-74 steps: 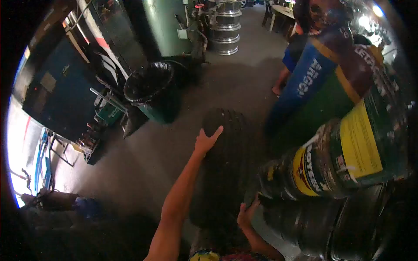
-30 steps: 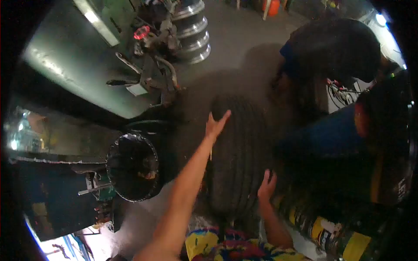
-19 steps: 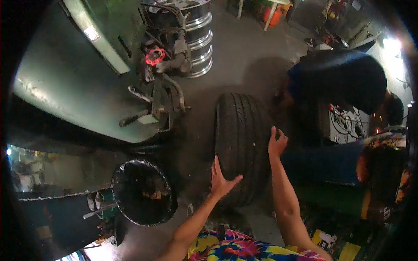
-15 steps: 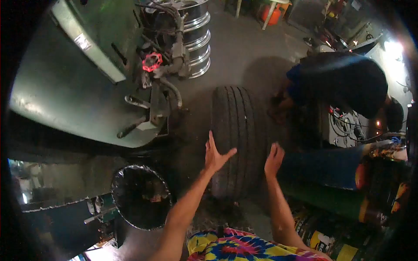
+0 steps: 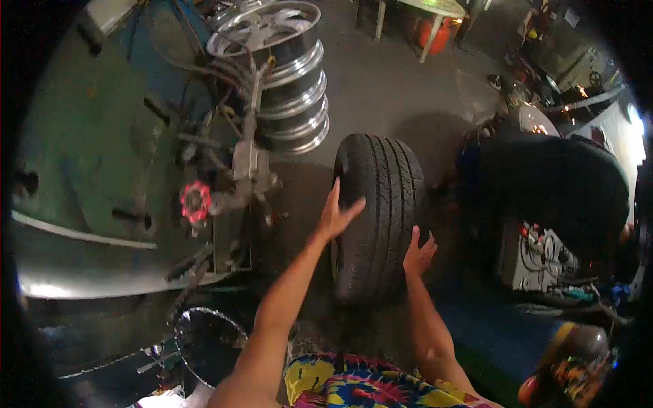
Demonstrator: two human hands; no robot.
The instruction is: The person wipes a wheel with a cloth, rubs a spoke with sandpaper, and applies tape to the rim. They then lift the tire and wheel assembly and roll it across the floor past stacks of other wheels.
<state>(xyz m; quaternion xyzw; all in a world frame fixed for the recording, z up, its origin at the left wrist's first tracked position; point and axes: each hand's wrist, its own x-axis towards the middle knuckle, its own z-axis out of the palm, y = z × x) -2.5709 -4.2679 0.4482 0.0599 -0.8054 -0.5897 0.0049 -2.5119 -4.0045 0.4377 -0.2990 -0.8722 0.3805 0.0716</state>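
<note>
Concrete workshop floor [image 5: 381, 88], stacked rims [image 5: 289, 75] behind. Tyre [image 5: 377, 204] stands upright on floor, now nearer the rims than half a second ago. Left hand [image 5: 338, 214] and right hand [image 5: 417, 253] press its tread, fingers spread flat, gripping nothing.

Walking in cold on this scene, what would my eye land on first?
A black tyre stands upright on the floor at the centre, with the person's left hand spread on its left edge and the right hand on its right side. Behind it to the left rises a stack of shiny rims, and a red valve wheel stands out on the green machine at left.
</note>
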